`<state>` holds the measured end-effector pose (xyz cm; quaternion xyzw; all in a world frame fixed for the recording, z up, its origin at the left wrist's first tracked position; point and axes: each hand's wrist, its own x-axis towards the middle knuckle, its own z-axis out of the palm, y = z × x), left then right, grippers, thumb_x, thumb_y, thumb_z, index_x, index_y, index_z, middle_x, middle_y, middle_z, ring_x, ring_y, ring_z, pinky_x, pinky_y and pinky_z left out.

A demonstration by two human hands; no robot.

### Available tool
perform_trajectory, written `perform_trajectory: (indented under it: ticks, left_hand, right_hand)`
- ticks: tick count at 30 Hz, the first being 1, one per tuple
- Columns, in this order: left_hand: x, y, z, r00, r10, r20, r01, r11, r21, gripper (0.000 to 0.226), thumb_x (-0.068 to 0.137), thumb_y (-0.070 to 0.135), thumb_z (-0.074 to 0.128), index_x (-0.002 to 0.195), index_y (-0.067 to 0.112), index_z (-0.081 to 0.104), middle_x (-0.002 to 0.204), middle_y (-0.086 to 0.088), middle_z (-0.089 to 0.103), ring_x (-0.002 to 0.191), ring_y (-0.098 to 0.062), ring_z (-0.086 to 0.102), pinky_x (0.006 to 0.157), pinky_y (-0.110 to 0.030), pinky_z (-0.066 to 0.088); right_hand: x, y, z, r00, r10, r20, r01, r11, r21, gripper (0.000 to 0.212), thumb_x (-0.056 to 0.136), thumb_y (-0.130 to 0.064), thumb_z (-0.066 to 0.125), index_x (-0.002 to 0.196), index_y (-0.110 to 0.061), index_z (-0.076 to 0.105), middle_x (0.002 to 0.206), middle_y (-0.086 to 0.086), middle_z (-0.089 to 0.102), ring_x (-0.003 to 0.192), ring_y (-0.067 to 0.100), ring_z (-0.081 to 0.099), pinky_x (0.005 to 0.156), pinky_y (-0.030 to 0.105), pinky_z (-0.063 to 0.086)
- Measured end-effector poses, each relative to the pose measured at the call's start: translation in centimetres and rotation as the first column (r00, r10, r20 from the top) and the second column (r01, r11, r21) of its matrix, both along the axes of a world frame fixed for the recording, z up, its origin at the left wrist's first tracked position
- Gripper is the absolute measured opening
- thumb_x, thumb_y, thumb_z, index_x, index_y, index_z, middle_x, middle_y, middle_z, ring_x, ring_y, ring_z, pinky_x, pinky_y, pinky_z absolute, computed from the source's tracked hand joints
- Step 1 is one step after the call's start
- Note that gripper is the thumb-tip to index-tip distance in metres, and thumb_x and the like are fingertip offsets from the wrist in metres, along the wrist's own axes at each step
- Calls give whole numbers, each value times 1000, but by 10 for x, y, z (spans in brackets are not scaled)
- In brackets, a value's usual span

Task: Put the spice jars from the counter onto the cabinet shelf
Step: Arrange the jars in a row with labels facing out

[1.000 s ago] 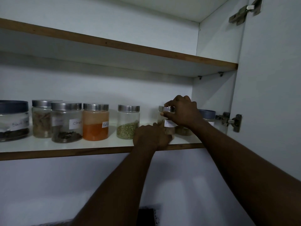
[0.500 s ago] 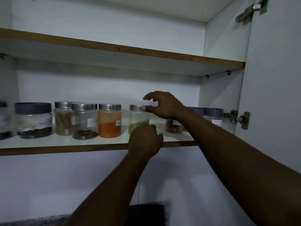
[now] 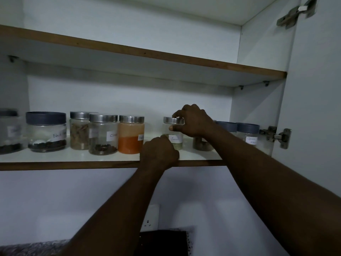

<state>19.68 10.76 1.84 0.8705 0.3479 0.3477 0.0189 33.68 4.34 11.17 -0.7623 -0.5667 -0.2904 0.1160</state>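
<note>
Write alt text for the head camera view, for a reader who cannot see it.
The right hand grips the metal lid of a labelled jar on a cabinet shelf, the left hand curled at its base. More jars line the shelf to either side.

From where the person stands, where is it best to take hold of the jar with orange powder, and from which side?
Probably the steel lid, from the front and above. The orange powder jar stands upright near the edge of the shelf; the cloves jar stands close on its left, while the gap toward the fennel jar leaves finger room on its right.
</note>
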Motion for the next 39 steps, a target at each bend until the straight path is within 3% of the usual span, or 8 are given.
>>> perform_trajectory:
  ticks: [5, 13, 24, 29, 33, 36, 39]
  left_hand:
    - [12, 2, 5, 994, -15, -109, 12, 1000, -27, 56, 90, 47, 59, 136, 17, 47, 123, -7, 67, 111, -30, 64, 78, -37, 41]
    - [17, 6, 7, 980, -128, -149, 119, 991, -64, 49, 91, 38, 58, 136, 24, 49, 117, -6, 68, 102, -27, 64, 75, -36, 43]
    - [14, 7, 4, 987, -139, -80, 136, 990, -43, 40, 90, 34, 60, 129, 28, 55, 114, -4, 70, 101, -28, 66, 77, -36, 50]
    - [7, 1, -3, 993, -116, 29, 115, 993, 14, 31, 91, 39, 64, 118, 24, 63, 108, -1, 73, 97, -24, 67, 78, -35, 54]
    - [-11, -2, -9, 992, -82, 100, 72, 992, 101, 16, 93, 33, 67, 102, 20, 69, 93, 0, 73, 86, -19, 67, 71, -32, 53]
    - [-31, -2, -15, 988, -46, 148, 17, 981, 192, 4, 94, 18, 66, 94, 16, 68, 89, -2, 72, 80, -18, 66, 69, -31, 53]
    - [-52, 1, -18, 972, -3, 233, -49, 975, 218, 13, 93, 25, 69, 101, 15, 70, 96, -4, 71, 88, -19, 65, 75, -33, 56]
  right_hand:
    - [12, -8, 2, 1000, -29, 4, 29, 1000, 8, 62, 88, -69, 63, 136, -30, 64, 131, 1, 64, 123, 27, 53, 100, 46, 46]
    - [27, -22, 4, 997, -25, -77, 25, 1000, 3, 59, 89, -63, 67, 138, -31, 64, 130, -2, 69, 122, 26, 56, 101, 50, 47]
    - [32, -24, -3, 996, -36, -81, 38, 999, 19, 59, 91, -62, 64, 143, -33, 58, 136, -3, 65, 127, 27, 50, 101, 49, 37]
    - [25, -24, -1, 996, -56, -76, 57, 998, 10, 77, 88, -69, 62, 153, -32, 44, 155, -1, 50, 144, 30, 37, 111, 53, 28]
    - [-1, -11, 6, 993, 44, -112, -35, 996, 86, 77, 86, -74, 61, 150, -32, 48, 154, -3, 51, 145, 28, 39, 114, 53, 27]
    - [-32, 4, 11, 970, 193, -149, -178, 978, 110, 72, 86, -70, 64, 145, -32, 52, 144, -7, 60, 135, 22, 51, 113, 51, 37]
    - [-64, 20, 11, 930, 324, -173, -316, 946, 72, 65, 88, -57, 70, 145, -31, 53, 144, -7, 60, 131, 18, 55, 111, 50, 43]
